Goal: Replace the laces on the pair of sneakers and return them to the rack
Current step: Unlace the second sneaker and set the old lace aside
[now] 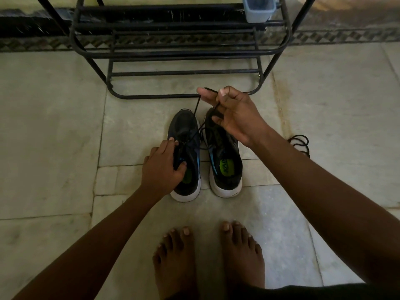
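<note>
Two black sneakers with white soles stand side by side on the floor, toes toward the rack. My left hand grips the tongue and collar of the left sneaker. My right hand hovers over the toe of the right sneaker and pinches a black lace between thumb and fingers. That lace runs taut down to the left sneaker's eyelets. A second coil of black lace lies on the floor to the right.
A black metal shoe rack stands just beyond the sneakers, its lower bars bare. A light blue plastic container sits on an upper shelf at right. My bare feet stand on the pale tiled floor behind the sneakers.
</note>
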`<state>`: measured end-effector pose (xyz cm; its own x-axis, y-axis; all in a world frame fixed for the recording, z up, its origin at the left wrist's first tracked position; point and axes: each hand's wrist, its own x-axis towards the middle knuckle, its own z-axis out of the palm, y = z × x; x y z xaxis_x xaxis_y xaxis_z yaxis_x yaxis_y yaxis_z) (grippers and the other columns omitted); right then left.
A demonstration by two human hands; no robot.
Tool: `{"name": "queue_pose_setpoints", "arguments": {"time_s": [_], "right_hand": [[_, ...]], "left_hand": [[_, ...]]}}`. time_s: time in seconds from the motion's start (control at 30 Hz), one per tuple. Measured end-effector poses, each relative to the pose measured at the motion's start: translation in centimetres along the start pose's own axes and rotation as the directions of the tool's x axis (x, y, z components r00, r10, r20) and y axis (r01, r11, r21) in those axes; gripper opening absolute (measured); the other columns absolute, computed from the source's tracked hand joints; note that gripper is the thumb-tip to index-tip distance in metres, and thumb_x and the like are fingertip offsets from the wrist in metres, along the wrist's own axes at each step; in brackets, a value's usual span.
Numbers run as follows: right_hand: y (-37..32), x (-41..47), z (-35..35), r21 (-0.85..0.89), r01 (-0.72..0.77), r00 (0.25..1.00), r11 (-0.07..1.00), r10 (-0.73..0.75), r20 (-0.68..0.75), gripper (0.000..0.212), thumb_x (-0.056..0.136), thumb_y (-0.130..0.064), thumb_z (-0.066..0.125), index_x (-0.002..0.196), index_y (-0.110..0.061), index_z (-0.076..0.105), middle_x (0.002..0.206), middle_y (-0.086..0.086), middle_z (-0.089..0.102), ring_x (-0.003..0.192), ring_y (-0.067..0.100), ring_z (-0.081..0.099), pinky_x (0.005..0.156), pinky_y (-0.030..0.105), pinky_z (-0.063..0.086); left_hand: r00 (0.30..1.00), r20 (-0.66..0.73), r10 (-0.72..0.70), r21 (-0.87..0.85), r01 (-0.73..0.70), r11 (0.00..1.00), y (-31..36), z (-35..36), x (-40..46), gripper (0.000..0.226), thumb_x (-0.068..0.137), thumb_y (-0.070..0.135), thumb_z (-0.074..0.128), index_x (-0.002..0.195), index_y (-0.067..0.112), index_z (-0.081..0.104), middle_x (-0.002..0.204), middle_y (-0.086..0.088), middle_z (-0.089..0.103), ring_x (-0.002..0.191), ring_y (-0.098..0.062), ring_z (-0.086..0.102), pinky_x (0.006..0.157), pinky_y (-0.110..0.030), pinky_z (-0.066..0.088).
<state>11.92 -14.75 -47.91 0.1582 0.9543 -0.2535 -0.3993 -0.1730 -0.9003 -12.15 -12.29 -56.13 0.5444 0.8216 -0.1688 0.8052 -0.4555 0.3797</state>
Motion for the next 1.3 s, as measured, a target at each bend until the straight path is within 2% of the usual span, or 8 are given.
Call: {"name": "queue_pose_setpoints", "arguments": {"time_s": [0.27,0.43,0.53,0.67,0.77,0.9,1.13,1.3], "right_hand": [[1.3,0.2,0.8,-0.122,0.093,0.98,0.988,-0.112,-0.162,0.02,0.105,-0.018,0.052,0.085,-0.018,0.048,0.132,-0.002,0.069,0.128,0.016,0.059,0.091,0.044,0.044],[1.1,0.3,0.9,0.071,-0.005,0.997,0.997,0.011,-0.08,0.012,0.109,-0.016,0.042,0.1,-0.011,0.046,0.076,0.013,0.062,0.064,0.022,0.056,0.072,0.042,0.055],[1.3,0.7,0.1,-0.238,-0.048,0.998,0.97,0.038,-0.044,0.014,0.106,-0.016,0.051,0.1,-0.003,0.054,0.068,0.01,0.053,0.054,0.018,0.041,0.054,0.033,0.042],[1.4,1.4,-0.8,-0.869,0.106,0.991,0.483,0.019,0.132,0.019,0.088,-0.027,0.078,0.096,-0.011,0.074,0.083,0.001,0.07,0.073,0.009,0.063,0.072,0.03,0.055],[1.6,1.5,-0.4,-0.954,0.195,0.97,0.226,0.1,0.222,0.028,0.083,-0.027,0.082,0.108,-0.015,0.077,0.1,0.0,0.073,0.09,0.01,0.064,0.085,0.027,0.052],[2.3,1.6,0.5,-0.964,0.239,0.944,0.116,0.207,0.259,0.028,0.088,-0.023,0.078,0.113,-0.013,0.077,0.105,0.002,0.075,0.096,0.016,0.067,0.083,0.025,0.049],[4.0,1.7,1.7,-0.925,0.278,0.954,0.259,0.038,0.297,0.015,0.092,-0.021,0.072,0.099,-0.01,0.08,0.094,0.003,0.077,0.082,0.008,0.066,0.083,0.025,0.052],[3.6,0.9,2.2,-0.751,0.212,0.976,0.625,-0.175,0.13,0.023,0.099,-0.016,0.064,0.084,-0.002,0.076,0.09,0.008,0.071,0.088,0.004,0.061,0.083,0.009,0.041]], "left_hand": [[1.0,0.004,0.027,-0.001,-0.027,1.0,-0.4,0.2,0.0,0.074,0.083,0.055,0.047,0.145,0.015,0.045,0.14,-0.003,0.052,0.114,-0.03,0.055,0.092,-0.051,0.053],[1.0,0.008,0.028,0.007,-0.028,1.0,-0.4,0.1,0.1,0.075,0.083,0.055,0.046,0.146,0.014,0.045,0.141,-0.005,0.052,0.114,-0.031,0.055,0.091,-0.052,0.053],[0.999,0.012,0.03,0.0,-0.03,1.0,-0.4,0.1,0.1,0.076,0.083,0.056,0.045,0.146,0.013,0.045,0.141,-0.005,0.051,0.114,-0.032,0.056,0.09,-0.052,0.054],[0.999,0.007,0.036,0.013,-0.036,0.999,-0.5,0.2,0.1,0.075,0.084,0.055,0.046,0.146,0.013,0.046,0.138,-0.005,0.052,0.111,-0.032,0.056,0.087,-0.051,0.054],[0.999,0.008,0.035,0.025,-0.035,0.999,-0.5,0.3,0.2,0.073,0.085,0.055,0.046,0.145,0.013,0.046,0.138,-0.004,0.052,0.11,-0.031,0.057,0.086,-0.051,0.055],[0.999,0.006,0.035,0.024,-0.035,0.999,-0.5,0.3,0.2,0.075,0.085,0.056,0.042,0.146,0.013,0.046,0.138,-0.005,0.052,0.112,-0.032,0.056,0.087,-0.052,0.055],[0.999,0.007,0.038,0.018,-0.039,0.999,-0.4,0.2,0.2,0.078,0.084,0.057,0.04,0.147,0.01,0.046,0.138,-0.008,0.053,0.112,-0.034,0.057,0.088,-0.052,0.054],[0.999,0.003,0.036,0.011,-0.037,0.999,-0.2,0.0,0.1,0.076,0.084,0.056,0.04,0.145,0.011,0.047,0.135,-0.007,0.053,0.109,-0.034,0.057,0.086,-0.051,0.055]]}}
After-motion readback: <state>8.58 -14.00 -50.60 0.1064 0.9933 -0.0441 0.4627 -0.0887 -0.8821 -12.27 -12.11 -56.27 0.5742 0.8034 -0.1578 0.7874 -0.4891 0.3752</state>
